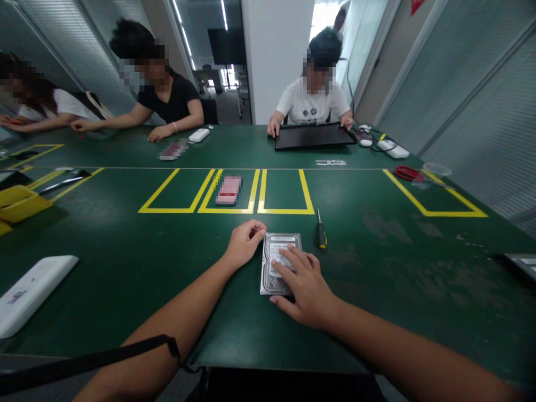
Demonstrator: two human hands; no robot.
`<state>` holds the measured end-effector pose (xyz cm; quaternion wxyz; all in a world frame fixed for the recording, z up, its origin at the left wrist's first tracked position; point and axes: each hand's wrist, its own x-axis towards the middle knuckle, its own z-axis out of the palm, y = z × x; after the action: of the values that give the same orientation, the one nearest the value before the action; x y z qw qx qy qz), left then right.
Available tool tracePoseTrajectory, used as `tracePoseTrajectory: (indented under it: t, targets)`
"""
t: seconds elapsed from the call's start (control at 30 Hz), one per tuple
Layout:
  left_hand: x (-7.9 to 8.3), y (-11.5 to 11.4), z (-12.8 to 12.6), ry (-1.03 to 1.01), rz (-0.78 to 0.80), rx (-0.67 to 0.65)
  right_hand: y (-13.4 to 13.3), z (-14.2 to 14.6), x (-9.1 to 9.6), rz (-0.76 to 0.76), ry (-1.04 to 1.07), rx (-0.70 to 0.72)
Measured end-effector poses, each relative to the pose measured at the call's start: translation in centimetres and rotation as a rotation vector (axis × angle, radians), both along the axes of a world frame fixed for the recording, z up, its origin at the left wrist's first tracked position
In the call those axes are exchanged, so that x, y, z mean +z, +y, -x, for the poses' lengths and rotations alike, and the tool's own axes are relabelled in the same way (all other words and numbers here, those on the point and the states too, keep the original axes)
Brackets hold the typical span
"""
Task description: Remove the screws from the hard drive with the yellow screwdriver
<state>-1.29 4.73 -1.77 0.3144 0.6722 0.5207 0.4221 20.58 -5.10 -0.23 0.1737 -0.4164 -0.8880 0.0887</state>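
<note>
A silver hard drive (268, 285) with white labels lies flat on the green table in front of me. Across its right side and label rests my right hand (307, 282), fingers spread and the thumb near the drive's lower edge. My left hand (246, 243) is closed at the drive's upper left corner, thumb and fingertips together. Whatever may be between those fingertips is hidden or too small to make out. To the right of the drive, a screwdriver (321, 235) with a dark and yellow handle lies with its shaft pointing away from me.
Yellow tape frames (288, 211) mark the table; a pink phone-shaped thing (229, 190) lies in one. A white device (33, 293) and a yellow bin (25, 204) are at left. Opposite, a person holds a black tray (314, 137). Red cable (407, 173) lies at right.
</note>
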Motion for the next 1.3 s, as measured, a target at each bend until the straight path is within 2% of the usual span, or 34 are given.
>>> tracePoseTrajectory:
  t: [0.7, 1.13, 1.3]
  targets:
    - [0.30, -0.11, 0.05, 0.172, -0.038, -0.023, -0.21, 0.14, 0.09, -0.011, 0.006, 0.009]
    - [0.02, -0.03, 0.15, 0.152, -0.033, 0.008, -0.29, 0.15, 0.12, 0.009, -0.034, 0.008]
    - [0.37, -0.08, 0.08, 0.149, -0.015, 0.020, -0.34, 0.18, 0.22, 0.012, -0.037, 0.005]
